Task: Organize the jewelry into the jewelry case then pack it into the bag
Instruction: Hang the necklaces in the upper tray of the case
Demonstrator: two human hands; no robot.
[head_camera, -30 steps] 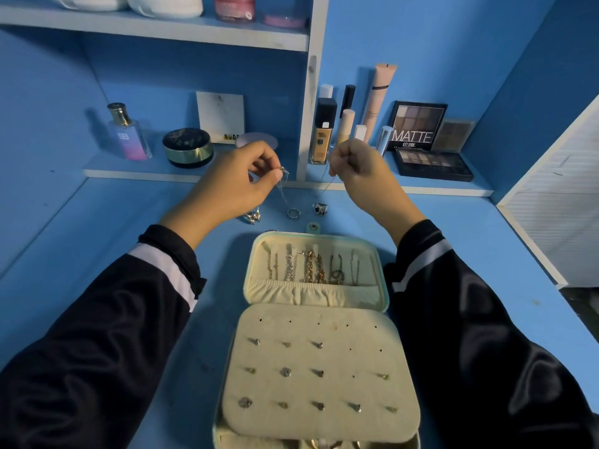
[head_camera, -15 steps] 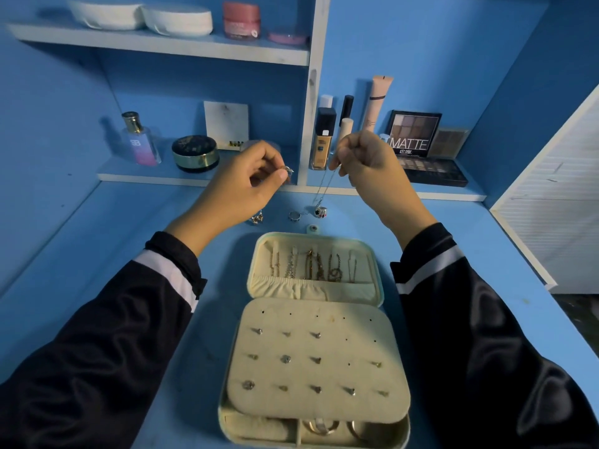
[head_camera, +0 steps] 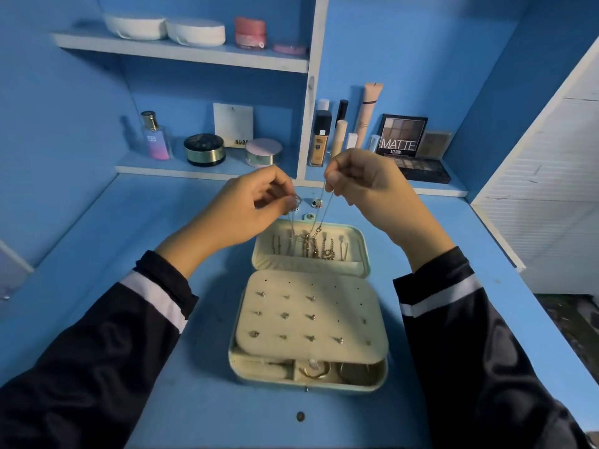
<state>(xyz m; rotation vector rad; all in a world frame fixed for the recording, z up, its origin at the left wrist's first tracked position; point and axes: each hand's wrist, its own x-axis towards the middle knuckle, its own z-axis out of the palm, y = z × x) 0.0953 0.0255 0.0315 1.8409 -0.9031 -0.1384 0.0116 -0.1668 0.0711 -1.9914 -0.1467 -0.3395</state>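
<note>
We see left hand (head_camera: 252, 209), right hand (head_camera: 363, 179) raised, both pinching thin necklace (head_camera: 325, 211); versus earlier, chain dangles lower, into open jewelry case (head_camera: 365, 254) lid.

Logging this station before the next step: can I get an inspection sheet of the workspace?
Surface: blue table, one dark dot near its front edge.
Job's things: open case with chains and studs inside; necklace hanging over it; loose rings behind it; no bag seen.
Clutter: cosmetics on shelf.
Hands: left hand and right hand each pinch the necklace.
Cables: nothing seen.
Surroundings: blue walls, white slatted panel at right.
</note>
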